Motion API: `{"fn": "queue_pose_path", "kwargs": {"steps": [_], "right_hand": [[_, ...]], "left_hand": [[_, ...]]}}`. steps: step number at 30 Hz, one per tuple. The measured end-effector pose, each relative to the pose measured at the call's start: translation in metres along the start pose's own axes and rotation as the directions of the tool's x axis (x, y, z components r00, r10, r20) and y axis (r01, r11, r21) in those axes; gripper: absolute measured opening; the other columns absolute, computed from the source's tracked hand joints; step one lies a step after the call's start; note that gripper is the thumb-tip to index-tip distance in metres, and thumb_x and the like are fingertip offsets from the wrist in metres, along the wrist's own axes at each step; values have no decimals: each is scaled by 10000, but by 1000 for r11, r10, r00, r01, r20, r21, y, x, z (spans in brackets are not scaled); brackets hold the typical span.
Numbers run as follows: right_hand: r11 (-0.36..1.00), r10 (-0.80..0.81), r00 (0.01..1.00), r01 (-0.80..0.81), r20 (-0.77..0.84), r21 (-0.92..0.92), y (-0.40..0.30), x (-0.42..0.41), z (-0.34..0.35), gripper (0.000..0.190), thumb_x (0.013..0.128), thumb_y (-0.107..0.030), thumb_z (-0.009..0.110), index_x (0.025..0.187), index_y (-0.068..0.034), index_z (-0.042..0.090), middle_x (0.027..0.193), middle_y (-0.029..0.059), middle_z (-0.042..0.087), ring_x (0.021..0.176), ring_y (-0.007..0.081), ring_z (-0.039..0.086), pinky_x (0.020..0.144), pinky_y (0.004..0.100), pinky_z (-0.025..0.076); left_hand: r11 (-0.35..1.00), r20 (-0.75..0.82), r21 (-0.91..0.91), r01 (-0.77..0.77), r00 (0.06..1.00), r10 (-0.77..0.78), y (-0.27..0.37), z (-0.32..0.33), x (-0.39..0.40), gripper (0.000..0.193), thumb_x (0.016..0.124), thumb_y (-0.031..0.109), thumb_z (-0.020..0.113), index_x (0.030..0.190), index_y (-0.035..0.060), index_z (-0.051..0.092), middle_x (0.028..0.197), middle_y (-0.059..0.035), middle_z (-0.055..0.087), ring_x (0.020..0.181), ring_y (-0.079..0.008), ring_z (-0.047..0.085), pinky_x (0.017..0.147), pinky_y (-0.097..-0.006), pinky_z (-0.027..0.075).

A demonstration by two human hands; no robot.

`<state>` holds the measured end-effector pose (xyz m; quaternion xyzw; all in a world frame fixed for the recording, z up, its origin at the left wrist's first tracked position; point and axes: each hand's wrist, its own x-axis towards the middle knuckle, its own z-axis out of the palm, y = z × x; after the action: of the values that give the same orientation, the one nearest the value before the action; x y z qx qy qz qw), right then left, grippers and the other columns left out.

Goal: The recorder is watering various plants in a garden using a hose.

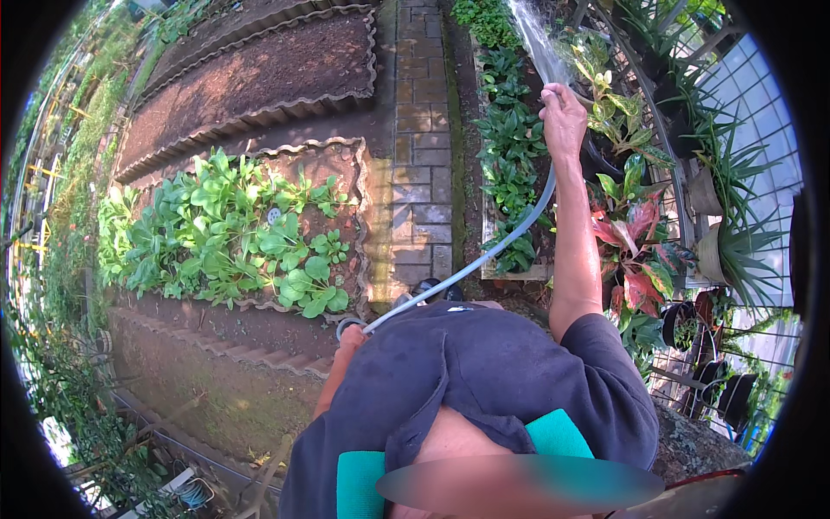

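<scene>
A pale grey-blue garden hose [496, 252] runs in a curve across my front from one hand to the other. My right hand [563, 120] is raised at the upper right and closed around the hose's outlet end. From there a spray of water [538, 42] fans out toward the top of the view. Low at my left side, my left hand [352, 336] grips the hose near a looped part of it. Just left of the right hand grows a row of dark green leafy plants [509, 139]. Variegated yellow-green plants [613, 97] stand to its right.
A paved brick path [421, 156] leads away ahead. On the left, a bed of leafy greens [240, 227] has a corrugated edging [363, 214], with a bare soil bed [259, 84] beyond. Red-leaved plants [639, 227], potted spiky plants [710, 188] and a wire grid fence [752, 97] line the right.
</scene>
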<state>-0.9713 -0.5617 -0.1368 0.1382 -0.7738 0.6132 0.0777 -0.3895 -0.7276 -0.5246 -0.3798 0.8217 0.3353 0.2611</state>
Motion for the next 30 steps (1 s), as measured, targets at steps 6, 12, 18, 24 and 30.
{"fn": "queue_pose_path", "kwargs": {"steps": [6, 12, 18, 24, 30], "right_hand": [[999, 14, 1000, -14, -1, 32, 7, -4, -4, 171, 922, -183, 666, 1023, -55, 719, 690, -30, 608, 590, 45, 558, 578, 218, 433], [992, 67, 998, -66, 8, -109, 26, -7, -10, 179, 908, -193, 678, 1033, -72, 723, 661, -31, 603, 575, 48, 553, 561, 229, 425], [992, 102, 994, -98, 40, -84, 52, -8, -10, 186, 912, -178, 662, 1030, -48, 721, 705, 12, 633, 574, 92, 584, 564, 255, 459], [983, 135, 990, -129, 33, -127, 68, -6, -11, 200, 901, -174, 673, 1038, -39, 726, 762, 17, 644, 595, 80, 580, 590, 249, 459], [988, 138, 989, -134, 49, -73, 59, -5, -12, 196, 905, -172, 673, 1039, -39, 726, 757, 1, 641, 594, 70, 563, 590, 243, 451]], "left_hand": [[993, -71, -7, -121, 990, 120, -19, 17, 6, 351, 738, 253, 717, 1079, 190, 771, 993, -176, 722, 932, -334, 706, 845, -433, 557], [998, -19, -51, 24, 1000, -25, 2, -1, -17, 347, 791, 201, 652, 1122, 196, 760, 1042, -174, 724, 984, -338, 698, 903, -427, 545], [984, 3, -85, 155, 988, -155, 52, -42, -72, 347, 839, 177, 617, 1164, 166, 738, 1140, -177, 703, 1054, -354, 675, 940, -433, 532], [979, 43, -21, 202, 979, -201, 62, -49, -73, 359, 837, 200, 650, 1182, 133, 722, 1160, -186, 693, 1082, -357, 663, 960, -442, 523], [980, 49, -85, 178, 984, -174, 47, -35, -61, 361, 832, 188, 641, 1176, 113, 721, 1153, -194, 691, 1086, -359, 661, 959, -445, 522]]}}
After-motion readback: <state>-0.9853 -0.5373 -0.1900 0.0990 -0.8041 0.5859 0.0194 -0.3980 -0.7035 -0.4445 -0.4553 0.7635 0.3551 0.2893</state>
